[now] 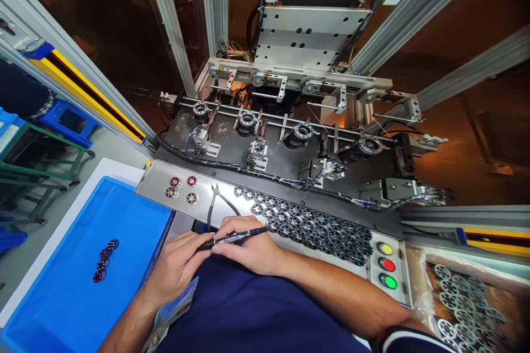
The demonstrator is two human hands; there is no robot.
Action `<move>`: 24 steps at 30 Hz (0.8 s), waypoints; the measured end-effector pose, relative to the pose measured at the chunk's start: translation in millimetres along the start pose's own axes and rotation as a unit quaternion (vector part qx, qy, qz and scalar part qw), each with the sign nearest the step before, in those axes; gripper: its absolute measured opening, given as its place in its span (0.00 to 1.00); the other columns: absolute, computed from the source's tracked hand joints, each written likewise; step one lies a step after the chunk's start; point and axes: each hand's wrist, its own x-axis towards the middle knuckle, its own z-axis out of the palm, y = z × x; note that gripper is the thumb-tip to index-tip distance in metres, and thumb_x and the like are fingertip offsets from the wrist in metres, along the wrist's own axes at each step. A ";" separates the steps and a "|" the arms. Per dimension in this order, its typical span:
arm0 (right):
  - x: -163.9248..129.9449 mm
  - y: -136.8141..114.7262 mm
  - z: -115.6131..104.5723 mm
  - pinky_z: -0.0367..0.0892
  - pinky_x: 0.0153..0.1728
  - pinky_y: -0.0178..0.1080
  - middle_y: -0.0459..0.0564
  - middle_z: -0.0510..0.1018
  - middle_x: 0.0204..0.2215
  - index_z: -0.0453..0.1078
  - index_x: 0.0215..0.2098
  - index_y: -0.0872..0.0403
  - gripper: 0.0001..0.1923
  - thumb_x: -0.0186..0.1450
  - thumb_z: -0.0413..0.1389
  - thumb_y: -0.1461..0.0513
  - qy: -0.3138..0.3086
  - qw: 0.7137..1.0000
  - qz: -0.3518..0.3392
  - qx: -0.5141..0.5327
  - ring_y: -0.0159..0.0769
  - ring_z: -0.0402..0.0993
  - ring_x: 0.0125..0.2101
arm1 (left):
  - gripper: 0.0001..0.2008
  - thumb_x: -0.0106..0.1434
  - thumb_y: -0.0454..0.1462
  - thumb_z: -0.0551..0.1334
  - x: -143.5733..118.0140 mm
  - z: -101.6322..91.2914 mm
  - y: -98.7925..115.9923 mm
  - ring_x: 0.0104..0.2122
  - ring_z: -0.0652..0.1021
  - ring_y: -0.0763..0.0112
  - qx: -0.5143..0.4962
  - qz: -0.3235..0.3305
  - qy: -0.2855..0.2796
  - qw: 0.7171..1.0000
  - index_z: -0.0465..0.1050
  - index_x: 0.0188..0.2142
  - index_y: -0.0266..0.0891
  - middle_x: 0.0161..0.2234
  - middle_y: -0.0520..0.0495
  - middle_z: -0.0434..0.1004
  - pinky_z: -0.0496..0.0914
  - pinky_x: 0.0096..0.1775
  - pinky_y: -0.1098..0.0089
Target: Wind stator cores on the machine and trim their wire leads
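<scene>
- Over our lap, just in front of the steel ledge (165, 179) of the machine, both our hands meet on a black marker pen (234, 238).
- Left hand (176, 267): grip pinching the pen's left end, fingertips pressed together around what looks like the cap.
- Right hand (248, 245): fingers curled over the barrel, pinching it from above; thumb hidden.
- Pen's long axis runs nearly level, left to right, with a slight rise toward the right; the free end points right toward the rows of round black parts (314, 226) on the ledge. We cannot tell which end is the tip.
- Risk, as we judge it: if the cap pops off suddenly, the pen could jerk right and knock the black parts out of their rows, or ink could mark our fingers or the dark blue clothing (248, 314).
- Side cutters (215, 201) lie on the ledge just beyond our hands; a slip could bump them.
- Red-faced discs (182, 188) sit further left on the ledge; more discs (104, 262) lie in the blue tray (62, 298), well apart from the pen.
</scene>
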 end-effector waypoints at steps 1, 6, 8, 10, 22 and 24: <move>0.8 1.8 0.5 0.68 0.28 0.34 0.47 0.80 0.24 0.78 0.32 0.55 0.10 0.61 0.65 0.56 -0.013 1.000 0.025 0.004 0.30 0.73 0.24 | 0.17 0.68 0.31 0.60 0.7 1.4 0.5 0.33 0.79 0.70 -0.002 0.001 0.004 1.000 0.71 0.56 0.43 0.36 0.48 0.81 0.71 0.36 0.70; -1.4 6.4 -8.4 0.71 0.25 0.34 0.47 0.80 0.25 0.77 0.35 0.55 0.15 0.62 0.63 0.50 0.029 0.993 0.088 0.067 0.31 0.75 0.23 | 0.15 0.69 0.32 0.59 1.6 3.4 -0.1 0.33 0.79 0.69 0.000 -0.022 0.024 0.999 0.73 0.53 0.42 0.35 0.47 0.82 0.71 0.35 0.70; -5.6 6.9 -11.4 0.72 0.24 0.34 0.46 0.79 0.23 0.75 0.34 0.55 0.16 0.65 0.60 0.50 0.065 0.990 0.094 0.080 0.31 0.74 0.21 | 0.13 0.69 0.32 0.59 0.7 2.7 0.6 0.31 0.79 0.69 0.004 -0.029 0.031 0.999 0.74 0.51 0.41 0.33 0.47 0.81 0.71 0.34 0.70; -9.4 8.5 -10.2 0.73 0.24 0.34 0.47 0.79 0.22 0.74 0.32 0.54 0.16 0.66 0.59 0.50 0.075 0.990 0.099 0.073 0.31 0.75 0.20 | 0.11 0.69 0.33 0.59 -0.3 3.7 2.7 0.29 0.78 0.69 0.001 -0.033 0.036 0.999 0.75 0.49 0.39 0.30 0.47 0.81 0.70 0.32 0.70; -0.7 50.4 -33.4 0.75 0.32 0.39 0.53 0.82 0.35 0.72 0.46 0.55 0.18 0.65 0.61 0.51 0.121 0.982 0.076 -0.120 0.36 0.79 0.30 | 0.13 0.70 0.40 0.57 11.7 -3.4 -132.3 0.56 0.73 0.50 0.144 -0.290 0.287 0.901 0.78 0.42 0.36 0.51 0.34 0.77 0.63 0.59 0.47; -4.5 50.8 -39.7 0.74 0.31 0.38 0.52 0.81 0.32 0.73 0.42 0.55 0.13 0.67 0.59 0.54 0.107 0.977 0.059 -0.175 0.35 0.77 0.29 | 0.11 0.68 0.40 0.61 16.0 -16.7 -172.8 0.60 0.68 0.48 0.176 -0.348 0.323 0.862 0.76 0.44 0.35 0.56 0.35 0.73 0.59 0.61 0.42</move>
